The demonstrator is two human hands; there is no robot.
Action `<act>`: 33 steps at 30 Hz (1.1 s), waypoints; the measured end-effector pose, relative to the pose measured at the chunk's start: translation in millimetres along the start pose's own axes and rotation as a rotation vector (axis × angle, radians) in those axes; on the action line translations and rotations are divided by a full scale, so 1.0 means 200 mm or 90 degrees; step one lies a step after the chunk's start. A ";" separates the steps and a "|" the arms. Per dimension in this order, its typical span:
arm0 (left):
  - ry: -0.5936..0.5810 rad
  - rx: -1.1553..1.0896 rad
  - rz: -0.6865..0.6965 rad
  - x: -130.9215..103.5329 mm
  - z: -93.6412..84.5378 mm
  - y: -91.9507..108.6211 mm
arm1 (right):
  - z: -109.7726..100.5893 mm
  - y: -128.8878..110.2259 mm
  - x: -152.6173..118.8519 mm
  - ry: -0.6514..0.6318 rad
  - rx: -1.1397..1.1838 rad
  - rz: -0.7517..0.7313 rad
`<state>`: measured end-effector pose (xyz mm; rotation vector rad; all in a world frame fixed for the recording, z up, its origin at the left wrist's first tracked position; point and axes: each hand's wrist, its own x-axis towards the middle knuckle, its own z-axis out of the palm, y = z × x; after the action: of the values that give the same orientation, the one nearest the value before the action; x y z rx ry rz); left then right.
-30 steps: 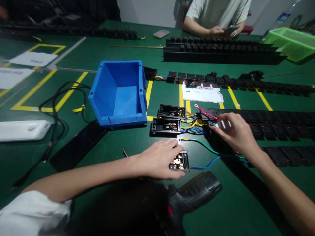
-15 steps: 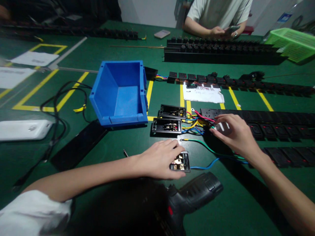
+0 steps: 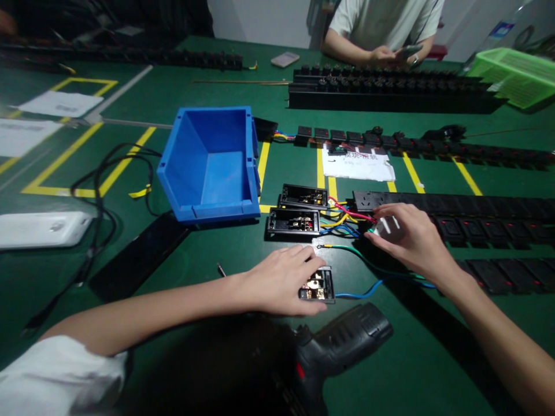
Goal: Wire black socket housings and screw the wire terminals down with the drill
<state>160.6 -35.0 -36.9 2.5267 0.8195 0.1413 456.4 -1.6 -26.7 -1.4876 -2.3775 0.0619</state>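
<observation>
My left hand [image 3: 288, 280] is closed round the left side of a black socket module [image 3: 328, 283] with brass contacts, holding it against the table. A blue wire [image 3: 359, 296] runs from that module to the right. My right hand [image 3: 416, 237] is closed on a small pale block [image 3: 387, 229] with light bars on its face, perhaps a plug; its kind is not clear. By those fingertips lie a red wire [image 3: 353, 209] and a bit of green. A green wire [image 3: 353, 251] with a ring end lies between my hands. Two open socket modules [image 3: 295, 221] with coloured wires sit beyond.
A blue bin [image 3: 208, 211] stands left of the modules. Near me lies a black power drill [image 3: 347, 341]. Black socket strips [image 3: 459, 231] stretch right. A phone [image 3: 139, 257] and cable [image 3: 115, 214] lie left. Opposite sits a person [image 3: 385, 29] holding a phone.
My right hand has shifted very slightly left, and the pale block has turned a little. The red wire's end has moved left and down. My left hand stays put.
</observation>
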 end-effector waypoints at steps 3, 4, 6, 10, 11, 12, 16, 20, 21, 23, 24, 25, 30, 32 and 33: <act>0.000 -0.002 -0.002 0.00 0.00 0.00 | 0.00 0.00 0.00 -0.010 0.001 0.004; -0.001 -0.001 -0.003 0.00 0.00 0.00 | 0.00 0.00 0.00 -0.012 0.000 0.004; -0.001 0.002 -0.004 0.00 0.00 0.00 | 0.00 -0.02 0.00 -0.004 0.005 -0.001; -0.003 0.005 -0.003 0.00 0.00 0.00 | -0.04 -0.11 -0.02 0.049 0.046 -0.037; -0.004 0.005 -0.004 0.00 0.00 0.00 | -0.04 -0.13 -0.02 0.055 0.060 -0.060; -0.004 0.005 -0.005 0.00 0.00 0.00 | -0.04 -0.16 -0.03 0.051 0.074 -0.093; -0.005 0.009 -0.006 0.00 0.01 0.00 | 0.03 -0.23 -0.07 -0.024 0.064 -0.214; -0.005 0.011 -0.005 0.00 0.01 0.00 | 0.12 -0.23 -0.11 -0.095 -0.035 -0.224; -0.005 0.012 -0.005 0.01 0.01 0.00 | 0.14 -0.22 -0.12 -0.108 -0.056 -0.218; -0.007 0.014 -0.006 0.01 0.00 0.00 | 0.16 -0.21 -0.13 -0.124 -0.098 -0.204; -0.008 0.014 -0.007 0.01 0.00 0.00 | 0.16 -0.20 -0.13 -0.128 -0.112 -0.199; -0.009 0.014 -0.007 0.01 0.00 0.00 | 0.16 -0.20 -0.13 -0.131 -0.118 -0.195; -0.010 0.015 -0.007 0.01 0.00 0.01 | 0.14 -0.19 -0.13 -0.100 -0.051 -0.140; -0.009 0.015 -0.006 0.01 0.00 0.01 | 0.12 -0.20 -0.13 -0.092 0.038 -0.107; -0.008 0.016 -0.006 0.01 0.00 0.01 | 0.10 -0.21 -0.13 -0.100 0.100 -0.097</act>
<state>162.4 -35.4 -36.6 2.5444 0.8327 0.1118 423.3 -40.8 -43.3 -1.2685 -2.5346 0.3327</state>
